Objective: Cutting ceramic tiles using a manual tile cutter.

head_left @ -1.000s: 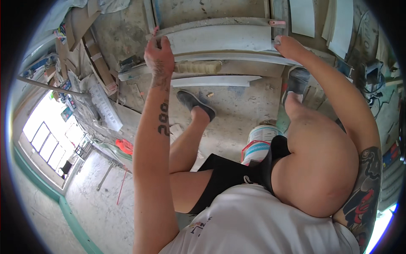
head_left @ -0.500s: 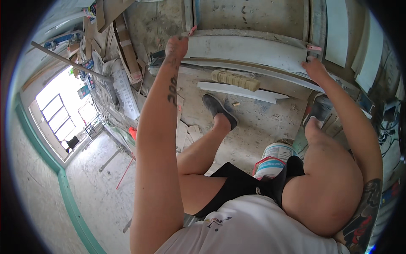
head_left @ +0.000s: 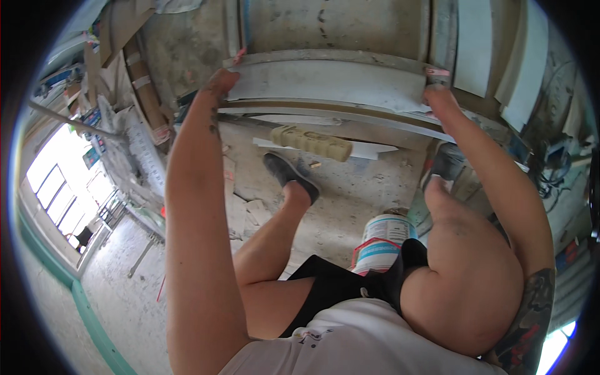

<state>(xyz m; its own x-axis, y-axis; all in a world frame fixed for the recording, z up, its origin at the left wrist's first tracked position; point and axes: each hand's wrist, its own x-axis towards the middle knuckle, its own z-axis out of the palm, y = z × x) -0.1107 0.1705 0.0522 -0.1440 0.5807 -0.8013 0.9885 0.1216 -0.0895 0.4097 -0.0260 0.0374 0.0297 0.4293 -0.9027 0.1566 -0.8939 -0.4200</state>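
1. The white panel spans the gap between the two hands, just below a long grey rail; being wide and thin, it is probably taken at both ends to keep it straight.
2. The left hand has its fingers folded in on the panel's left end; how tightly, I cannot tell from here.
3. The right hand is likewise nearly closed, fingertips bent onto the right end, the underside of that grip hidden.
4. Near each hand sits a pink clip, the left one and the right one, both by the rail, perhaps marking or pinching its ends.
5. A bucket stands by the legs, seemingly parked within reach.
6. Compared with a second ago, the left hand sits further out to the left of its clip, and the yellowish ribbed block overlaps the white strip in view instead of appearing clear of it.
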